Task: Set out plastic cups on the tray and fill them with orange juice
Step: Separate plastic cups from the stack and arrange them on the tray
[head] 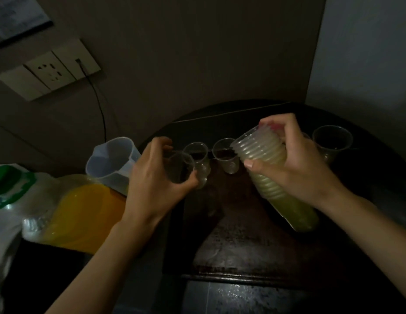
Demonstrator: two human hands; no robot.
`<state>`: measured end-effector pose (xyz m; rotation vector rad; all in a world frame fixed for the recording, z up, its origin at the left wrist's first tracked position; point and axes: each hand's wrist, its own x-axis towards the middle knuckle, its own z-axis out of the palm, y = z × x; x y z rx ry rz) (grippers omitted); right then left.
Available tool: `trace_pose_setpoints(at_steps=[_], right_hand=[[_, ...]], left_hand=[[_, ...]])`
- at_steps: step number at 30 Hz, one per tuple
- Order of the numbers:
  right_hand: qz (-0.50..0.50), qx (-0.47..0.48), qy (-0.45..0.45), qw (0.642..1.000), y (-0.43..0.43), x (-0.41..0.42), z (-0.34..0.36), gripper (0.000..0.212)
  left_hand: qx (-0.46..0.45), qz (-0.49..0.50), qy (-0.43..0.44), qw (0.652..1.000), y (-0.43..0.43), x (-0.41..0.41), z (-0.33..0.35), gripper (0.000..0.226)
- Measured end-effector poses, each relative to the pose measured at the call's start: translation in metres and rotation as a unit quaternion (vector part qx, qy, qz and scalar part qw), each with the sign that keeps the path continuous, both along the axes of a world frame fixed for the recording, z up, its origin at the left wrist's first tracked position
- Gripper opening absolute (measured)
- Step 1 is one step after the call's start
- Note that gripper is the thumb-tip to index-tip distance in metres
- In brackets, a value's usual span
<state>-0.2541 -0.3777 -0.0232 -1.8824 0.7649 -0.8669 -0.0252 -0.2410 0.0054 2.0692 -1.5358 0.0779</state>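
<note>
My right hand (297, 164) grips a tilted stack of nested clear plastic cups (261, 152), its lower part in a greenish sleeve. My left hand (152, 175) holds a single clear cup (180, 167) just above the dark tray (242, 234). Three empty clear cups stand in a row along the tray's far side: one (198, 152) behind the held cup, one (227, 157) in the middle, one (332, 139) at the right. A clear plastic jug (111, 159) holding orange juice stands left of the tray.
A crumpled plastic bag (27, 200) with something orange-yellow inside lies at the left. A wall socket panel (52, 71) with a black cable hangs above it. A pale wall (360, 53) rises at the right. The scene is dim.
</note>
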Motion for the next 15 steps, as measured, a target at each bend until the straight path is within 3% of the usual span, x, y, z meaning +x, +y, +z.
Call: trace_pose_setpoints(at_steps=[10,15], right_hand=[[-0.001,-0.001,0.005,1.000,-0.004,-0.002,-0.002,0.071],[0.003,-0.003,0.011,1.000,-0.005,-0.002,-0.003,0.071]], left_hand=[[0.108,0.007,0.035,0.994,-0.008,0.004,-0.030,0.067],[0.109,0.021,0.034,0.993,-0.013,0.007,-0.041,0.060]])
